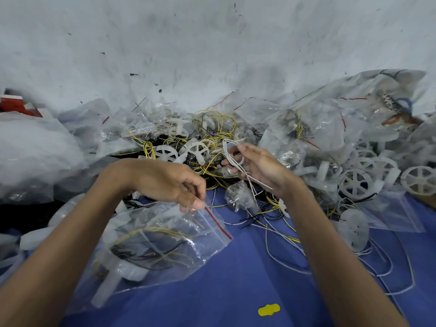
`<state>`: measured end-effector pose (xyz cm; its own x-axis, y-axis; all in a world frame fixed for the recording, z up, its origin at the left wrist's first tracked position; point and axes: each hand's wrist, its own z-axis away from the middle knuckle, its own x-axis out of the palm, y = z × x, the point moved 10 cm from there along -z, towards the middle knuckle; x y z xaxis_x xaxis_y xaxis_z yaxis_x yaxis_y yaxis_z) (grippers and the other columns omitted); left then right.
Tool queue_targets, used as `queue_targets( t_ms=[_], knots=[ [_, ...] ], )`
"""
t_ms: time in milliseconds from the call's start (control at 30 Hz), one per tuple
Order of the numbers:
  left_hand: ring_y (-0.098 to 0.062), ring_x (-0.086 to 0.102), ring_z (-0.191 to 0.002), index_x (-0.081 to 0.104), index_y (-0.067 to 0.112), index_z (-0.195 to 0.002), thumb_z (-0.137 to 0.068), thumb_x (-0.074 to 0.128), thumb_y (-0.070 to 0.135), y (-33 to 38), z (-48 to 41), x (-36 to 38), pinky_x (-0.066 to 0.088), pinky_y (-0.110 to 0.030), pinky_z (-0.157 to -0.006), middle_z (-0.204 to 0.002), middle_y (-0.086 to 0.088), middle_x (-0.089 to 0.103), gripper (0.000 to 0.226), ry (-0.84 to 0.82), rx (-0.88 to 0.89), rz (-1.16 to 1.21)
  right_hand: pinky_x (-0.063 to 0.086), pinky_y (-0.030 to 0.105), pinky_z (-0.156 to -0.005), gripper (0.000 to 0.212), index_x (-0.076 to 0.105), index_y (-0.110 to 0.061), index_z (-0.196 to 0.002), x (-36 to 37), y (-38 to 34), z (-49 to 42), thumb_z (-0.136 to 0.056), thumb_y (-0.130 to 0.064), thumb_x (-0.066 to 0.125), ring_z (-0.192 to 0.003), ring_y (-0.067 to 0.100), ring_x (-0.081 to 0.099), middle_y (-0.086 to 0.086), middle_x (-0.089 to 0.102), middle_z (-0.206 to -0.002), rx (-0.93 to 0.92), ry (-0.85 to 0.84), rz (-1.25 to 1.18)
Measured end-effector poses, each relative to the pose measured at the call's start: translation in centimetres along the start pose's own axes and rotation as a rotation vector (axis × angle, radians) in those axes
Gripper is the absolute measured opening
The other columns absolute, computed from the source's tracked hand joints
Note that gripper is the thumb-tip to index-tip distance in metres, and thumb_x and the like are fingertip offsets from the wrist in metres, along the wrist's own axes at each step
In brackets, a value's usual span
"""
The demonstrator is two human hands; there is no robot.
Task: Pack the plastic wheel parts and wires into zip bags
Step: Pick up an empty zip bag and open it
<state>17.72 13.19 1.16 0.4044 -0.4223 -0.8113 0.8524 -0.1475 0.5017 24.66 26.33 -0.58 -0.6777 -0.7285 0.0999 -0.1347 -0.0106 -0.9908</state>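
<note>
A blue cloth (236,284) lies under everything, with a dirty white wall (212,43) behind. The left hand (169,182) pinches the top edge of the zip bag (165,244). The bag lies slanted, with its bottom low and left and its red-striped mouth pointing up and right. Behind the bag is a pile of wheel parts (195,147). Up and right of the bag, the right hand (257,166) grips looped white wires (233,156).
</note>
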Motion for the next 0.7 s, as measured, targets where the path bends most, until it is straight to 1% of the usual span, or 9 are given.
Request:
queue_targets(
  t_ms=[133,267,367,433,500,567,600,667,700],
  knots=[
    [-0.003,0.061,-0.077,0.063,0.010,-0.098,-0.092,0.057,0.026,0.1,0.0,0.3,0.043,-0.008,-0.069,-0.084,0.005,0.065,0.018,0.002,0.000,0.023,0.050,0.020,-0.065,0.026,0.064,-0.013,-0.103,1.6,-0.7,0.3,-0.099,-0.024,0.040,-0.080,0.015,0.067,0.010,0.069,-0.103,-0.031,-0.105,-0.016],
    [0.001,0.059,-0.072,0.062,0.013,-0.094,-0.092,0.057,0.024,-0.1,-0.1,0.3,0.041,-0.007,-0.066,-0.081,0.006,0.064,0.012,0.002,0.004,0.018,0.052,0.020,-0.071,0.020,0.071,-0.014,-0.094,2.7,-1.2,0.6,-0.088,-0.023,0.054,-0.089,0.014,0.067,0.002,0.071,-0.104,-0.085,-0.162,0.028],
    [0.004,0.059,-0.066,0.063,0.014,-0.089,-0.091,0.058,0.023,-0.4,0.2,-0.3,0.041,-0.006,-0.062,-0.074,0.012,0.064,0.010,0.014,0.033,0.061,0.054,0.022,-0.078,0.022,0.067,-0.013,-0.099,2.6,-1.2,0.7,-0.078,-0.017,0.063,-0.090,0.016,0.068,-0.001,0.071,-0.103,-0.084,-0.177,0.053],
    [0.006,0.056,-0.058,0.062,0.020,-0.083,-0.090,0.059,0.023,-0.4,0.7,-1.0,0.039,-0.004,-0.055,-0.065,0.017,0.061,0.008,0.041,0.088,0.097,0.054,0.023,-0.080,0.028,0.062,-0.015,-0.105,2.4,-1.2,0.7,-0.078,-0.008,0.064,-0.091,0.019,0.067,-0.002,0.068,-0.103,-0.095,-0.177,0.086],
    [0.005,0.054,-0.057,0.063,0.026,-0.080,-0.086,0.060,0.031,-0.3,1.3,-1.6,0.039,-0.005,-0.055,-0.064,0.017,0.059,0.009,0.054,0.145,0.108,0.054,0.024,-0.081,0.035,0.059,-0.017,-0.108,2.2,-1.6,0.9,-0.079,0.001,0.065,-0.090,0.017,0.064,-0.004,0.064,-0.107,-0.110,-0.153,0.197],
    [0.002,0.055,-0.062,0.067,0.030,-0.079,-0.084,0.065,0.041,-0.6,1.8,-2.0,0.041,-0.010,-0.059,-0.067,0.015,0.060,0.012,0.041,0.177,0.109,0.053,0.019,-0.074,0.037,0.061,-0.017,-0.108,1.7,-2.2,1.1,-0.078,0.002,0.068,-0.085,0.009,0.064,-0.003,0.061,-0.111,-0.139,-0.114,0.358],
    [-0.003,0.057,-0.066,0.068,0.031,-0.079,-0.081,0.068,0.046,-1.2,2.2,-2.1,0.043,-0.015,-0.063,-0.071,0.012,0.063,0.015,0.037,0.177,0.103,0.051,0.015,-0.071,0.035,0.063,-0.017,-0.106,1.4,-2.5,1.2,-0.077,0.001,0.070,-0.084,0.005,0.064,-0.002,0.061,-0.111,-0.150,-0.086,0.414],
    [-0.016,0.062,-0.072,0.071,0.031,-0.079,-0.070,0.074,0.055,-2.6,2.9,-2.7,0.047,-0.027,-0.067,-0.076,0.003,0.067,0.026,0.072,0.161,0.093,0.048,0.011,-0.069,0.028,0.066,-0.020,-0.098,0.6,-2.7,1.1,-0.076,-0.003,0.073,-0.081,-0.001,0.065,-0.002,0.065,-0.103,-0.154,-0.023,0.468],
    [-0.018,0.063,-0.072,0.072,0.029,-0.080,-0.062,0.078,0.060,-3.6,3.3,-3.2,0.048,-0.031,-0.067,-0.077,0.000,0.068,0.037,0.119,0.127,0.078,0.049,0.011,-0.068,0.024,0.066,-0.020,-0.094,0.1,-2.4,0.9,-0.076,-0.006,0.073,-0.080,-0.001,0.065,-0.002,0.066,-0.097,-0.139,0.021,0.485]
  ],
)
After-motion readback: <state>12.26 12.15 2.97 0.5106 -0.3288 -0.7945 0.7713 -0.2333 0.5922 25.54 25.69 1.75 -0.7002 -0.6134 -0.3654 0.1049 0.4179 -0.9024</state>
